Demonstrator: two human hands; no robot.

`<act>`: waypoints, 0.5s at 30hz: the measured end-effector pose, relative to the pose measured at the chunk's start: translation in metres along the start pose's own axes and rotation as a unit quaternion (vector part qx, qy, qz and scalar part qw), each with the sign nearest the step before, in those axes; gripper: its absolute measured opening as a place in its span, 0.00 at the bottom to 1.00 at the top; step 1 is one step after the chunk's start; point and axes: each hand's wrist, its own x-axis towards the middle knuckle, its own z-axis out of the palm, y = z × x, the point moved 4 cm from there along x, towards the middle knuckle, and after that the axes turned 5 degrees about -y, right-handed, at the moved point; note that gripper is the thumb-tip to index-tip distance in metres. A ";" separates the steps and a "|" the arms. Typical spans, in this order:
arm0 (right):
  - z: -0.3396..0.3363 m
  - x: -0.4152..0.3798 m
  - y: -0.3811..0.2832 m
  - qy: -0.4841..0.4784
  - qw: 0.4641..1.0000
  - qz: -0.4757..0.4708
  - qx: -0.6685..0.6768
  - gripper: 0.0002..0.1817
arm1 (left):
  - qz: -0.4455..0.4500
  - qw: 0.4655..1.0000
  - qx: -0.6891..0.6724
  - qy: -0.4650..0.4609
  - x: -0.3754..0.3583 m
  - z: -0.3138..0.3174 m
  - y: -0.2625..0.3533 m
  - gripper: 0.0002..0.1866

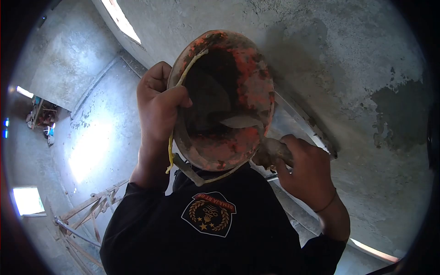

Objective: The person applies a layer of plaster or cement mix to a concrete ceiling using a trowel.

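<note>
A round orange bucket [252, 85], smeared with grey mortar, is tilted so that its mouth faces me. My left hand [160, 98] is closed on its left rim, the thumb hooked over the edge. A yellowish cord [188, 68] runs along the rim beside that hand and hangs below it. Inside, the lower part is dark, and how much mortar it holds is hard to tell. On the right, my right hand [305, 167] is wrapped around the mortar-caked handle of a trowel [240, 121], whose blade reaches into the bucket.
A grey plastered wall [353, 41] with a darker damp patch [403, 114] rises on the right. At the lower left stands a wooden frame of poles [87, 215]. A long straight bar [305, 123] lies behind the bucket. Bright openings [28, 200] show at the left.
</note>
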 end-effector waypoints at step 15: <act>0.060 0.014 0.006 0.075 0.991 -0.001 -0.108 0.14 | 0.007 1.000 0.017 0.006 -0.007 0.020 0.016 0.08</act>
